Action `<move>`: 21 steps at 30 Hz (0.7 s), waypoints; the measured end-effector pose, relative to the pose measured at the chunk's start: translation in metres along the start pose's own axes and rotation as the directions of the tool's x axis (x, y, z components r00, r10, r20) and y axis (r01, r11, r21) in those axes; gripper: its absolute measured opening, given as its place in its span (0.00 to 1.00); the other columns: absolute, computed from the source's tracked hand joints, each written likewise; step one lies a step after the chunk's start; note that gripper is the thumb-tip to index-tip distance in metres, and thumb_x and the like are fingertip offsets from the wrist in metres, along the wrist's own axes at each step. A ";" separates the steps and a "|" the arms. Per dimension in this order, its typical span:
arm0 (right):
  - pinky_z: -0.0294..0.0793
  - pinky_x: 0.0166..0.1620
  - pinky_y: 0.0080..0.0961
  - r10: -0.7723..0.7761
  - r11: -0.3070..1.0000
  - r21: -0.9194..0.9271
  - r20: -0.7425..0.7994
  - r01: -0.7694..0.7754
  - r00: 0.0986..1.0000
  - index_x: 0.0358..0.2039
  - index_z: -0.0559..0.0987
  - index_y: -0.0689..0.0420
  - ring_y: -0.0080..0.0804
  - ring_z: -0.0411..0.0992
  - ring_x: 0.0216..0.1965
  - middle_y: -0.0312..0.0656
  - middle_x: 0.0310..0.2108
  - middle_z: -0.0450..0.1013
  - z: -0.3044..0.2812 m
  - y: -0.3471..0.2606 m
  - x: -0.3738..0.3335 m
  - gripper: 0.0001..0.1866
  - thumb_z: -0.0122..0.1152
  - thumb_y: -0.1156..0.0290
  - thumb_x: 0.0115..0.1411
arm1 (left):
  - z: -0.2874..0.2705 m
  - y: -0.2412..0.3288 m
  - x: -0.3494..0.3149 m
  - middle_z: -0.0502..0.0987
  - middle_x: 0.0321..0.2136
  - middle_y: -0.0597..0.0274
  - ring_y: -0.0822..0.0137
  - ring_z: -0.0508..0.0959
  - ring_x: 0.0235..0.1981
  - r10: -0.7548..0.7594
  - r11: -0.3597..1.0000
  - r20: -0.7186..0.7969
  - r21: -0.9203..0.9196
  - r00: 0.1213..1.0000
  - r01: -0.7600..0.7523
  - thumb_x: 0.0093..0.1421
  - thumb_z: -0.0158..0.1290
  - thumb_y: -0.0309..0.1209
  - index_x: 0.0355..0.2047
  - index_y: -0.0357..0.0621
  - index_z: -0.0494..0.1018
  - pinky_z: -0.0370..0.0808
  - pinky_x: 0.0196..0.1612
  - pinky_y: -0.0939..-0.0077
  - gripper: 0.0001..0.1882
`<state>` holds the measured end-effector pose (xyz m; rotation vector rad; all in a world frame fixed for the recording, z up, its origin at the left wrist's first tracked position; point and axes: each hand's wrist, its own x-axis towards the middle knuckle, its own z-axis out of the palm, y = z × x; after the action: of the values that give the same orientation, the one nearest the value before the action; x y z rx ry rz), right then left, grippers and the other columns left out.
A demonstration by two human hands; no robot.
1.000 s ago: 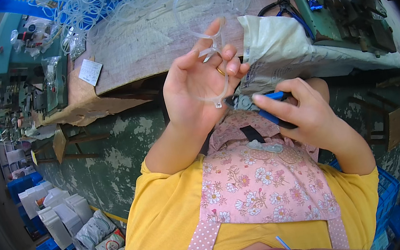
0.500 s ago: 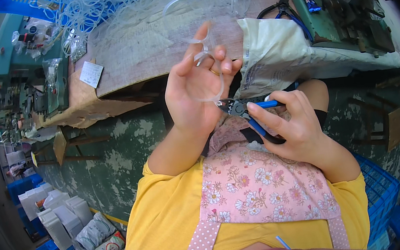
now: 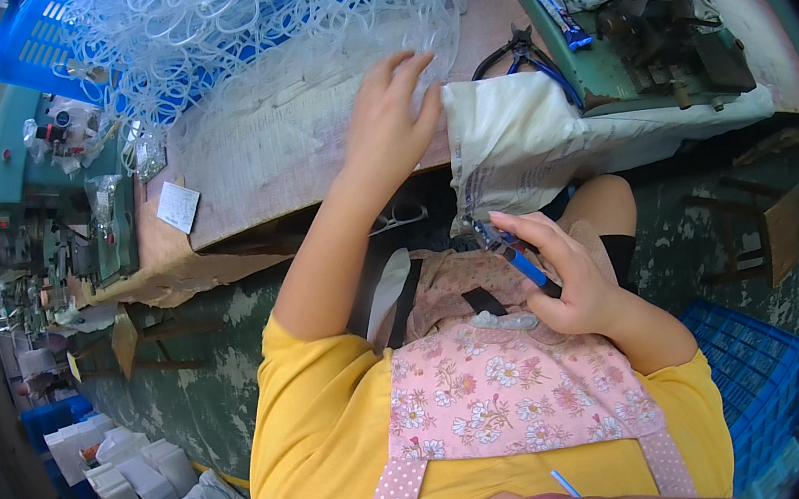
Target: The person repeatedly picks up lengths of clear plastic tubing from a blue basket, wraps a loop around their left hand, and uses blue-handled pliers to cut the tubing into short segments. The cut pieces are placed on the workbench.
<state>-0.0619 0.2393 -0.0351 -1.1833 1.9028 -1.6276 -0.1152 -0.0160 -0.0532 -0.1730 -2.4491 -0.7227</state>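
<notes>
My left hand point(image 3: 389, 115) is over the wooden table point(image 3: 276, 155), fingers apart, and I see nothing held in it. Just beyond its fingertips, a heap of thin clear plastic loops point(image 3: 211, 42) spills out of a blue basket point(image 3: 30, 51). My right hand point(image 3: 564, 273) is closed on blue-handled cutting pliers point(image 3: 520, 259), held above my lap with the jaws toward the table and the handles together. A pale clear loop point(image 3: 402, 215) shows below the table's front edge, beside my left forearm and touching neither hand.
A white plastic sack point(image 3: 514, 123) hangs over the table edge. Another pair of pliers point(image 3: 527, 56) lies behind it. Green machines stand on the right point(image 3: 658, 64) and left point(image 3: 113, 222). A paper slip point(image 3: 178, 207) lies at the left; a blue crate point(image 3: 753, 369) is on the floor.
My left hand has let go of the clear loop and moved forward over the table toward the heap. My right hand has drawn slightly lower, and the pliers' spread handles have closed.
</notes>
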 end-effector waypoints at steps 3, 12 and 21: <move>0.71 0.50 0.27 0.074 0.993 0.097 -0.021 -0.072 0.997 0.62 0.63 0.61 0.35 0.72 0.44 0.48 0.48 0.69 -0.003 0.000 -0.004 0.35 0.51 0.84 0.49 | 0.063 -0.012 0.062 0.75 0.40 0.57 0.58 0.74 0.45 0.211 0.882 0.066 0.418 0.975 -0.219 0.56 0.54 0.30 0.43 0.45 0.75 0.69 0.45 0.65 0.14; 0.72 0.48 0.30 0.277 0.871 0.444 -0.087 -0.211 0.957 0.63 0.60 0.64 0.33 0.73 0.42 0.45 0.46 0.70 -0.014 0.017 -0.021 0.34 0.52 0.80 0.53 | 0.068 -0.034 0.065 0.75 0.32 0.60 0.61 0.75 0.42 0.102 0.593 0.201 0.774 0.974 -0.222 0.50 0.56 0.31 0.34 0.48 0.73 0.67 0.44 0.65 0.10; 0.72 0.48 0.32 0.351 0.303 0.892 0.223 -0.336 0.909 0.69 0.49 0.56 0.33 0.70 0.47 0.45 0.50 0.65 -0.009 0.038 0.006 0.40 0.54 0.76 0.58 | -0.016 -0.028 0.013 0.71 0.30 0.61 0.60 0.74 0.39 -0.580 0.592 0.035 -0.667 0.814 0.451 0.69 0.43 0.39 0.43 0.43 0.67 0.70 0.49 0.65 0.12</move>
<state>-0.0854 0.2394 -0.0665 -0.2158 0.7685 -1.9397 -0.1254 -0.0490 -0.0475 0.3694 -1.9495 -1.7694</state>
